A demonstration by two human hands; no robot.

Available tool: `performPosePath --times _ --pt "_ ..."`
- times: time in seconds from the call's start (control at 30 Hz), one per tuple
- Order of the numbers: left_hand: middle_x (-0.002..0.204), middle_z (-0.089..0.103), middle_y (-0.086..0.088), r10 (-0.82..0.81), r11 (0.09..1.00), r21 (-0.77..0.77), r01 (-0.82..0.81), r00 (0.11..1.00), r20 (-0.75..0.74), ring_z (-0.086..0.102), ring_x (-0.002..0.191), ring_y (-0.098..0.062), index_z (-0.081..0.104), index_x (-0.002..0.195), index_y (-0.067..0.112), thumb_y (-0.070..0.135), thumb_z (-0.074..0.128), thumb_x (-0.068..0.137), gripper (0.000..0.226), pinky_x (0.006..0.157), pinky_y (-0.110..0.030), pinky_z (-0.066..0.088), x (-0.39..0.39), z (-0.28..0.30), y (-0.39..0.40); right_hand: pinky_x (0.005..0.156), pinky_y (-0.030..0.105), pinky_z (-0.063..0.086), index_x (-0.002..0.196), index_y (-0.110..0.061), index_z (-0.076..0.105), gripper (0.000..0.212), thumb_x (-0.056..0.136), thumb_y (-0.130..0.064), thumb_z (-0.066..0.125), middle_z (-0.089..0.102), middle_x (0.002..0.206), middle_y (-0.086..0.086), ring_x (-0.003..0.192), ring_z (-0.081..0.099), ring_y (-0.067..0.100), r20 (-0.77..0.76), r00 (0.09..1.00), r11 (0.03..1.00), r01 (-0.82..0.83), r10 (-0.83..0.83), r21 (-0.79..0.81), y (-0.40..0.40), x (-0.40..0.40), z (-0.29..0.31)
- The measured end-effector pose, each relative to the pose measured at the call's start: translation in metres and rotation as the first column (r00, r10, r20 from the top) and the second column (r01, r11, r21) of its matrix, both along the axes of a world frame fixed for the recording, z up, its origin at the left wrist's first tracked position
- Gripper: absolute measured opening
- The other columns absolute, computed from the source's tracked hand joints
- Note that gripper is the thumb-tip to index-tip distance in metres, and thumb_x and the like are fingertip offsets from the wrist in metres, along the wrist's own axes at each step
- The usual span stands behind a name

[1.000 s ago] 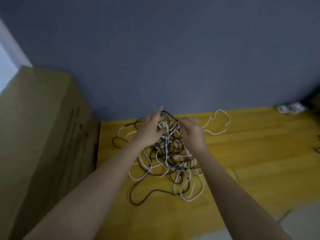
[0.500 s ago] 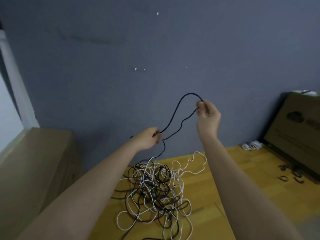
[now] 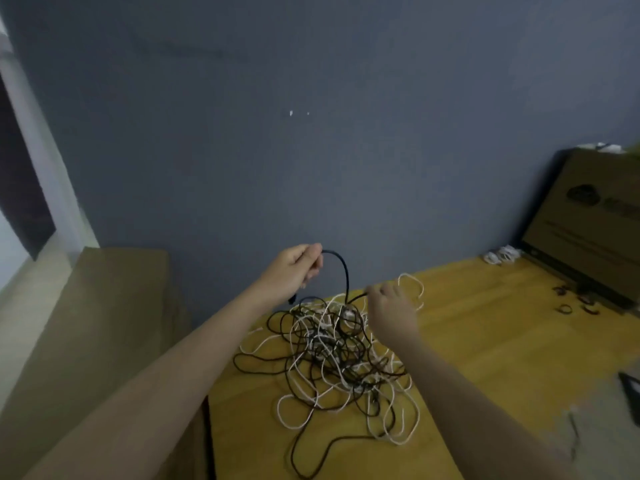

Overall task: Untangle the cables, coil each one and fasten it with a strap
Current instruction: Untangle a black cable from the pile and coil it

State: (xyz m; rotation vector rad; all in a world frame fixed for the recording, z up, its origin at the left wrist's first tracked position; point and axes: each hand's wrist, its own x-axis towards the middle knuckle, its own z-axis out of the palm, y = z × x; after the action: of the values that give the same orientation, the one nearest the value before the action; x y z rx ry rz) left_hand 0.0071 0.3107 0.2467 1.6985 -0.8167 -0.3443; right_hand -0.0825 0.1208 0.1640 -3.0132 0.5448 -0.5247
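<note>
A tangle of black and white cables (image 3: 332,355) lies on the yellow wooden floor (image 3: 485,341) in front of a grey wall. My left hand (image 3: 294,271) is raised above the pile's far left side and grips the end of a black cable (image 3: 343,268), which arches down into the tangle; its plug sticks out below the fist. My right hand (image 3: 391,306) hovers at the pile's far right edge and pinches the same black cable lower down. A white loop (image 3: 412,285) lies just beyond that hand.
A brown cardboard box (image 3: 97,334) stands against the wall on the left. Another printed box (image 3: 588,223) leans at the right, with several dark straps (image 3: 571,303) and a small white cable bundle (image 3: 502,255) on the floor near it. A dark object (image 3: 630,393) lies at the right edge.
My right hand has dropped from head height to the pile's edge, sliding along the black cable. My left hand has risen slightly. The camera has tilted down a little.
</note>
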Motion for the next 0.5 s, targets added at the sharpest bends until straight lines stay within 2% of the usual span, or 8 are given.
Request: performPosePath --times 0.07,0.17,0.27,0.33,0.4,0.47,0.5 --pt "0.051 0.047 0.013 -0.025 0.991 -0.133 -0.002 0.978 -0.207 0.036 0.043 -0.002 0.051 0.082 0.015 0.032 0.032 0.105 0.035 0.044 -0.013 0.033 0.001 -0.014 0.004 0.083 0.036 0.044 0.119 -0.016 0.060 0.028 0.094 -0.025 0.051 0.062 0.108 0.007 0.100 0.055 0.028 -0.053 0.989 0.975 -0.145 0.138 -0.169 0.029 -0.006 -0.021" --pt "0.056 0.054 0.006 -0.079 0.945 -0.314 -0.089 0.872 -0.483 0.037 0.041 -0.003 0.056 0.092 0.010 0.020 0.029 0.106 0.033 0.039 -0.014 0.027 0.002 -0.033 0.003 0.065 0.030 0.050 0.092 -0.018 0.071 0.020 0.080 -0.033 0.073 0.066 0.083 0.003 0.076 0.061 0.024 -0.007 0.937 0.899 -0.337 0.349 -0.280 0.065 -0.021 -0.056" --pt "0.071 0.054 -0.003 -0.108 0.913 -0.364 -0.182 0.755 -0.647 0.042 0.041 -0.003 0.053 0.101 0.005 0.009 0.030 0.103 0.024 0.038 -0.014 0.028 0.004 -0.050 0.001 0.061 0.027 0.046 0.083 -0.018 0.068 0.016 0.086 -0.031 0.059 0.061 0.076 0.000 0.069 0.059 0.021 -0.007 0.890 0.858 -0.441 0.455 -0.265 0.083 -0.036 -0.079" --pt "0.076 0.056 -0.005 -0.074 0.911 -0.347 -0.223 0.740 -0.669 0.046 0.042 -0.004 0.048 0.110 0.003 0.008 0.030 0.104 0.020 0.039 -0.015 0.031 0.004 -0.064 0.000 0.062 0.028 0.042 0.082 -0.019 0.066 0.021 0.089 -0.029 0.049 0.059 0.075 -0.001 0.069 0.055 0.020 0.009 0.859 0.831 -0.492 0.512 -0.259 0.089 -0.044 -0.087" --pt "0.084 0.060 -0.006 -0.045 0.928 -0.309 -0.207 0.763 -0.645 0.053 0.047 -0.005 0.042 0.119 0.005 0.013 0.027 0.106 0.022 0.043 -0.016 0.041 0.002 -0.082 -0.001 0.063 0.029 0.039 0.084 -0.017 0.064 0.019 0.088 -0.023 0.047 0.057 0.077 0.000 0.072 0.050 0.020 0.022 0.815 0.793 -0.556 0.579 -0.250 0.093 -0.050 -0.087" --pt "0.097 0.063 -0.006 -0.020 0.963 -0.230 -0.139 0.816 -0.577 0.064 0.063 -0.009 0.037 0.128 0.007 0.018 0.025 0.107 0.027 0.059 -0.020 0.053 -0.001 -0.098 0.001 0.065 0.029 0.036 0.085 -0.016 0.063 0.017 0.085 -0.016 0.046 0.055 0.079 0.001 0.076 0.044 0.019 0.044 0.781 0.761 -0.593 0.623 -0.262 0.091 -0.053 -0.082" --pt "0.104 0.064 -0.004 -0.005 0.985 -0.152 -0.082 0.867 -0.498 0.066 0.072 -0.011 0.036 0.130 0.010 0.020 0.024 0.107 0.028 0.071 -0.023 0.056 -0.001 -0.106 0.003 0.065 0.029 0.035 0.085 -0.016 0.063 0.018 0.084 -0.014 0.046 0.055 0.079 0.002 0.076 0.044 0.019 0.040 0.769 0.749 -0.607 0.638 -0.265 0.089 -0.054 -0.077"
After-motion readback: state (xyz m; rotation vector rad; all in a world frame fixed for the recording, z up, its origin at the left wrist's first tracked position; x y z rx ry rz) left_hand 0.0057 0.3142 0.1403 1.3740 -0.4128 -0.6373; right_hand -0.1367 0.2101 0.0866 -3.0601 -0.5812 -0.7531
